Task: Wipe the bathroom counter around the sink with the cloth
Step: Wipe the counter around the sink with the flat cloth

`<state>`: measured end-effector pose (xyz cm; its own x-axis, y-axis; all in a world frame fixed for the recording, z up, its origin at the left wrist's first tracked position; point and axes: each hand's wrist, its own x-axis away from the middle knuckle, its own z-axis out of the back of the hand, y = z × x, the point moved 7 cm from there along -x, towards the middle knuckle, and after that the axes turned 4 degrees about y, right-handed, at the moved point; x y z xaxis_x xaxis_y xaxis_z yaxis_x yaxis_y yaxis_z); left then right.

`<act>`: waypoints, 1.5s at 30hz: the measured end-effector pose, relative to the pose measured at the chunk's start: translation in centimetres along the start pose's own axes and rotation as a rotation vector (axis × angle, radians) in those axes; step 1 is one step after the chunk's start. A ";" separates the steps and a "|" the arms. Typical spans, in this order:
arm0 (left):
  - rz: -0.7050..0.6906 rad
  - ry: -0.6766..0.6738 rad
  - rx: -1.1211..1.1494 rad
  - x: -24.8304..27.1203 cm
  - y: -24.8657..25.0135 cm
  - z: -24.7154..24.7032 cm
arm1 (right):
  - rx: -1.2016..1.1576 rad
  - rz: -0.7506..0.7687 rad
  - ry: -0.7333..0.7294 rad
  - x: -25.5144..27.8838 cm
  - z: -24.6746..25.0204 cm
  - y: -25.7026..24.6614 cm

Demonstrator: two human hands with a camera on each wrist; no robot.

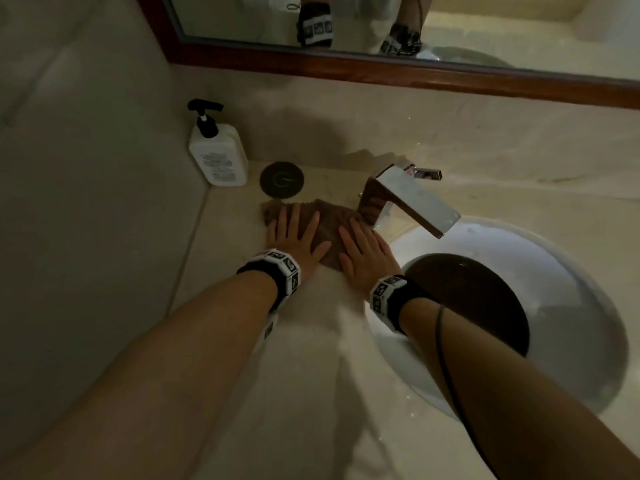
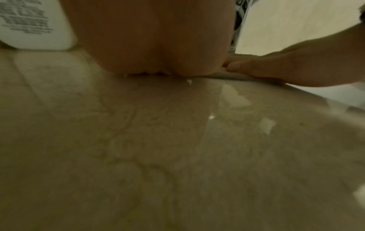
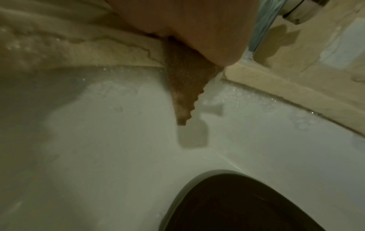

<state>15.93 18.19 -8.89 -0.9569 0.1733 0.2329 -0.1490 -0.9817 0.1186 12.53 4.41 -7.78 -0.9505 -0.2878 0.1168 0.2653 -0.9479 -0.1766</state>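
Right, both forearms reach in from the near edge, wristbands on. Left hand lies flat, fingers straight and spread, palm down on the left part of the cloth. Right hand is also flat with straight fingers, pressing the cloth's right part; nothing is pinched or curled by either hand. The cloth is brown and textured, spread on the counter just left of the sink, its long axis running roughly left to right, from near the black round disc toward the base of the faucet. The right wrist view shows a corner of the cloth hanging over the counter edge into the white basin, under the heel of the right hand. The left wrist view shows the glossy counter and the left hand planted on it, with the right hand close beside. Farther back stand the disc, then the white pump bottle in the corner, then the mirror frame. Judgement: mid-wipe on the left strip; the cloth's far end touches or nearly touches the faucet base, so a stroke must go sideways or back toward the person. The right hand is nearer the sink rim, the left nearer the bottle and disc.
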 end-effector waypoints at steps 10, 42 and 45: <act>0.065 -0.042 -0.028 7.3 1.1 -1.8 | 0.029 -0.020 -0.032 7.3 -1.3 -2.2; 0.114 0.022 0.008 12.1 -2.3 -2.6 | 0.011 0.097 -0.090 9.5 -2.1 -7.7; 0.067 0.001 0.018 8.8 -3.6 -1.9 | 0.023 0.063 -0.066 6.5 -1.6 -8.0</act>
<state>7.62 23.15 -9.07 -0.9649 0.1069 0.2397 -0.0798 -0.9895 0.1202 4.02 10.32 -7.18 -0.9195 -0.3543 0.1704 0.3283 -0.9304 -0.1631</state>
